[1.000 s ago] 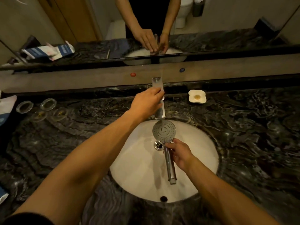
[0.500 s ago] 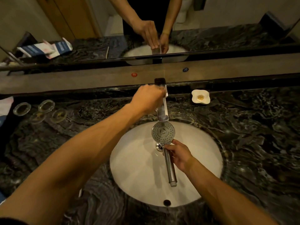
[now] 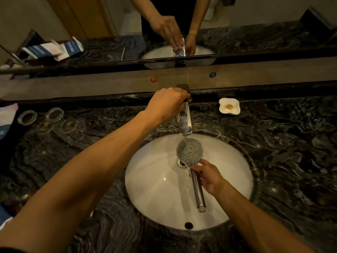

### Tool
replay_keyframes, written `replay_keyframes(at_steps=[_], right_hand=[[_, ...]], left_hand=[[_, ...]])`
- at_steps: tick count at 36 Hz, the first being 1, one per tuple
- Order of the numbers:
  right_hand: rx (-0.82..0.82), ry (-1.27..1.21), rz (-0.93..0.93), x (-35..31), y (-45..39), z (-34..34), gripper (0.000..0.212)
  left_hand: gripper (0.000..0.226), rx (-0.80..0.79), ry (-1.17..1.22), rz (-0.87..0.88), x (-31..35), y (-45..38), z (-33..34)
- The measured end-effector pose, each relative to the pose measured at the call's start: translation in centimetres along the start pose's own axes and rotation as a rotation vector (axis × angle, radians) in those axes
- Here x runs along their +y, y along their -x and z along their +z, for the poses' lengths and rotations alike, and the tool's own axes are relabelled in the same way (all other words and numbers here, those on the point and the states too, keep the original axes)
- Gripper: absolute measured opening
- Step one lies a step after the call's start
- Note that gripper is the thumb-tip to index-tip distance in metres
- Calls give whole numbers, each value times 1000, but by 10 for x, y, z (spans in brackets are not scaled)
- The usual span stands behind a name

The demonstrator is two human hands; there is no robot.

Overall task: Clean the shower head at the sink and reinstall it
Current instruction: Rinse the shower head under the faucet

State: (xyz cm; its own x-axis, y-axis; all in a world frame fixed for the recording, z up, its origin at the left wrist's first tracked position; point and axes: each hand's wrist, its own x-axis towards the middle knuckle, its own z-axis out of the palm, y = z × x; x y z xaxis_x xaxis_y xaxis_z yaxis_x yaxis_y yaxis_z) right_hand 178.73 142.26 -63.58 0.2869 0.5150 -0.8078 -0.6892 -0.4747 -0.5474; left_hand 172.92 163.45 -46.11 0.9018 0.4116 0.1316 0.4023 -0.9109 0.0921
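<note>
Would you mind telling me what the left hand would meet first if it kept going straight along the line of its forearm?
The left hand already grips the faucet handle. Straight beyond it, the backsplash ledge below the mirror would likely come first, though depth is unclear.

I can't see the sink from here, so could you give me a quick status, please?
Left hand grips faucet handle. Right hand holds shower head by its stem, face up under the spout, water landing on it. Nothing in the way.

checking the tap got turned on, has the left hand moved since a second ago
Yes. The left hand has slid back along the faucet toward the wall, from its middle to its top lever, and water now falls on the shower head.
</note>
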Motion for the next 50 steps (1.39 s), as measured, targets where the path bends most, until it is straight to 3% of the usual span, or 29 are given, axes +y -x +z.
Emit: replay_keyframes(at_steps=[14, 21, 28, 35, 42, 50], right_hand=[[-50, -28, -56, -39, -5, 30, 51], [-17, -36, -61, -38, -1, 0, 48], [-90, 60, -18, -22, 9, 6, 37], [-107, 12, -26, -29, 1, 32, 46], [-24, -24, -56, -47, -3, 12, 48], [-73, 44, -28, -41, 0, 13, 39]], left_hand=[[27, 228, 67, -52, 0, 21, 13], [25, 247, 78, -63, 1, 21, 14], [25, 254, 83, -58, 1, 22, 14], [25, 248, 87, -54, 2, 23, 11], [25, 255, 79, -43, 2, 23, 11], [22, 279, 71, -50, 2, 21, 13]])
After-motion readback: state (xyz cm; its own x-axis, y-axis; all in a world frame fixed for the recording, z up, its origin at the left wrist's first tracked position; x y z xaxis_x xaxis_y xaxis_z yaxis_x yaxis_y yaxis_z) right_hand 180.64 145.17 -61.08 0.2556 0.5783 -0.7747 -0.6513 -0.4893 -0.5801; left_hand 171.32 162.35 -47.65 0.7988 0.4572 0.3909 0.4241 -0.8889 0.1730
